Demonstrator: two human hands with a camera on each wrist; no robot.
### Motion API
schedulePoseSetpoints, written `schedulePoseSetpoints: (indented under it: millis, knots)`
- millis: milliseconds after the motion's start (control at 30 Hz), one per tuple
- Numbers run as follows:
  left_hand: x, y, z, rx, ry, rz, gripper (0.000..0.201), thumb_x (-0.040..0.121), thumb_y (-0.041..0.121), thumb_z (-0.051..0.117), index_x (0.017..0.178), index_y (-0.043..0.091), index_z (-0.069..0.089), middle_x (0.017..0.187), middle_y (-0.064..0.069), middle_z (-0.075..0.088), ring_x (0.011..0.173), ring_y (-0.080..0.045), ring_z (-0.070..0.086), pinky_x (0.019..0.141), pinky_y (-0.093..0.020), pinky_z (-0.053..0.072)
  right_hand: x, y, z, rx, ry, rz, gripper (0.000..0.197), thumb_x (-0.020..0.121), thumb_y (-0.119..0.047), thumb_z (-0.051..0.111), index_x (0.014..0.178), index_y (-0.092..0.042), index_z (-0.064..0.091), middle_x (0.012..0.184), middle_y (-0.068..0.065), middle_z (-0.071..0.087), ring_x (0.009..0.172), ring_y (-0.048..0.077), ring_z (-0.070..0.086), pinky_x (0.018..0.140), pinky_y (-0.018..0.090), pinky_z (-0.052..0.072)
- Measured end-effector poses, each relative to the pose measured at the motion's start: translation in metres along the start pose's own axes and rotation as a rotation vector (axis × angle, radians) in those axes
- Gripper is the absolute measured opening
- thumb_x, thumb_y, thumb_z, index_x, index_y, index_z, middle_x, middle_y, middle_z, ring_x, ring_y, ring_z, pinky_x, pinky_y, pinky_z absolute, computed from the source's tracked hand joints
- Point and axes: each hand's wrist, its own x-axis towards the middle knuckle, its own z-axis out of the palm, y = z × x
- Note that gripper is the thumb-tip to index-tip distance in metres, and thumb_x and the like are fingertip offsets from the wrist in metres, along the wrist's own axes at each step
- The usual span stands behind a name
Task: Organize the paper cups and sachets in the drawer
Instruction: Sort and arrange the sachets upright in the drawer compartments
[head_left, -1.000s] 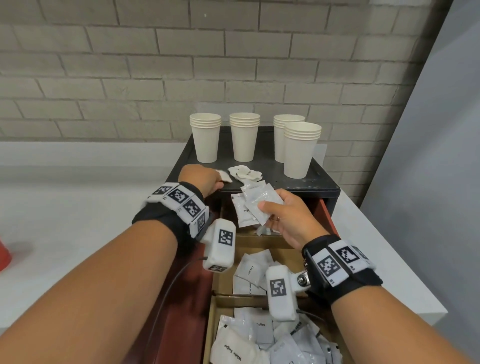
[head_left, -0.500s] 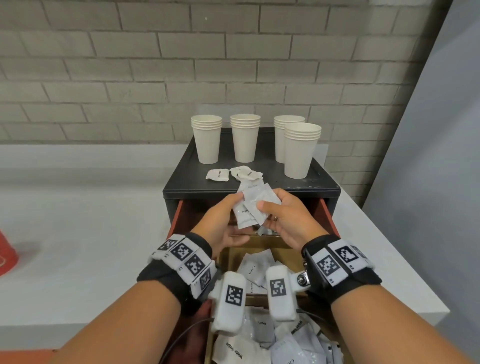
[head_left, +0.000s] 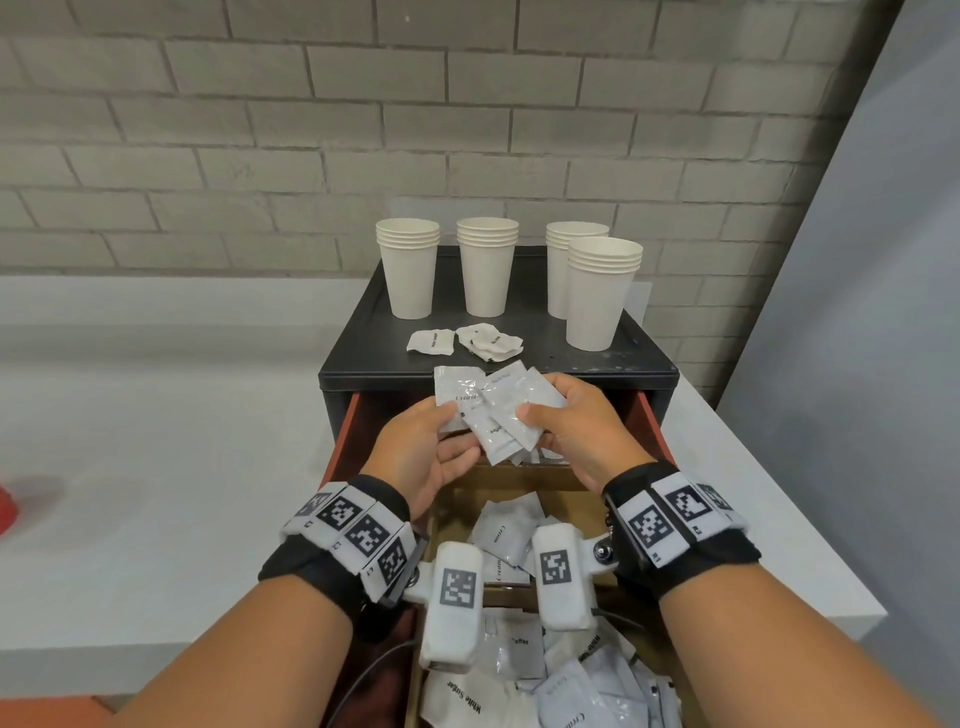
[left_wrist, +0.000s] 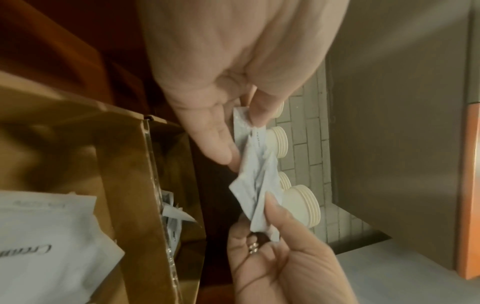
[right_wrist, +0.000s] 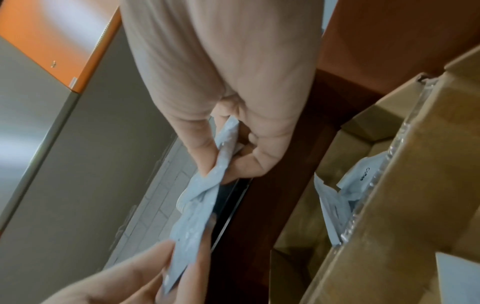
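Both hands hold a fanned bunch of white sachets above the open drawer. My left hand pinches the bunch's left side between thumb and fingers. My right hand grips the right side, thumb on top. The same sachets show in both wrist views. Several stacks of white paper cups stand on the black cabinet top. A few crumpled sachets lie in front of them.
The drawer holds cardboard compartments with more sachets, and a heap labelled creamer, coffee and white sugar near me. The cabinet sits on a white counter against a brick wall. A grey panel rises on the right.
My left hand came back from the cabinet top, leaving a sachet there, and took hold of the bunch in my right hand. The bunch is now spread wider.
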Motion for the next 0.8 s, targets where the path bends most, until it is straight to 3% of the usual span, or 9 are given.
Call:
schedulePoseSetpoints:
  millis: [267, 400, 500, 600, 700, 800]
  knots:
    - [0.0, 0.002, -0.001, 0.071, 0.025, 0.04, 0.023, 0.097, 0.005, 0.042, 0.11, 0.021, 0.053, 0.099, -0.006, 0.066, 0.084, -0.017, 0.068, 0.066, -0.025, 0.052, 0.003, -0.001, -0.01, 0.023, 0.064, 0.006, 0.022, 0.09, -0.005, 0.057, 0.106, -0.021, 0.055, 0.107, -0.001, 0.063, 0.103, 0.023, 0.064, 0.092, 0.044, 0.053]
    - [-0.002, 0.001, 0.0, 0.111, 0.022, 0.009, 0.015, 0.097, 0.008, 0.046, 0.105, 0.018, 0.053, 0.096, -0.007, 0.066, 0.082, -0.017, 0.067, 0.068, -0.026, 0.053, 0.002, -0.001, -0.008, 0.006, 0.066, 0.009, 0.025, 0.09, -0.006, 0.058, 0.111, -0.019, 0.054, 0.113, 0.002, 0.062, 0.101, 0.021, 0.064, 0.088, 0.038, 0.055]
    - [-0.003, -0.001, 0.002, 0.176, -0.03, -0.013, 0.014, 0.096, 0.013, 0.05, 0.107, 0.015, 0.058, 0.095, -0.007, 0.068, 0.076, -0.013, 0.065, 0.068, -0.025, 0.052, 0.001, -0.001, -0.005, -0.017, 0.054, 0.014, 0.028, 0.089, -0.007, 0.06, 0.114, -0.018, 0.055, 0.119, 0.003, 0.061, 0.106, 0.022, 0.062, 0.091, 0.041, 0.054]
    - [-0.003, -0.003, 0.002, 0.288, -0.047, -0.049, 0.014, 0.095, 0.014, 0.051, 0.105, 0.016, 0.061, 0.098, -0.009, 0.07, 0.072, -0.012, 0.063, 0.062, -0.021, 0.053, 0.001, -0.001, -0.006, -0.009, 0.058, 0.005, 0.027, 0.088, -0.006, 0.061, 0.111, -0.019, 0.056, 0.117, 0.004, 0.062, 0.106, 0.024, 0.062, 0.092, 0.045, 0.053]
    - [-0.003, -0.005, -0.002, 0.483, -0.041, -0.09, 0.015, 0.095, 0.013, 0.052, 0.106, 0.011, 0.062, 0.089, -0.009, 0.067, 0.065, -0.01, 0.059, 0.051, -0.016, 0.048, 0.002, -0.003, -0.011, 0.039, 0.078, 0.01, 0.026, 0.089, -0.005, 0.059, 0.111, -0.019, 0.056, 0.117, 0.004, 0.062, 0.106, 0.023, 0.062, 0.092, 0.045, 0.053]
    - [-0.003, -0.007, -0.003, 0.699, -0.096, -0.127, 0.016, 0.09, 0.017, 0.059, 0.104, 0.015, 0.066, 0.101, -0.006, 0.063, 0.091, -0.017, 0.058, 0.07, -0.024, 0.046, 0.002, -0.004, -0.013, 0.075, 0.063, 0.015, 0.024, 0.09, -0.005, 0.058, 0.109, -0.019, 0.055, 0.112, 0.001, 0.062, 0.102, 0.02, 0.063, 0.091, 0.041, 0.053]
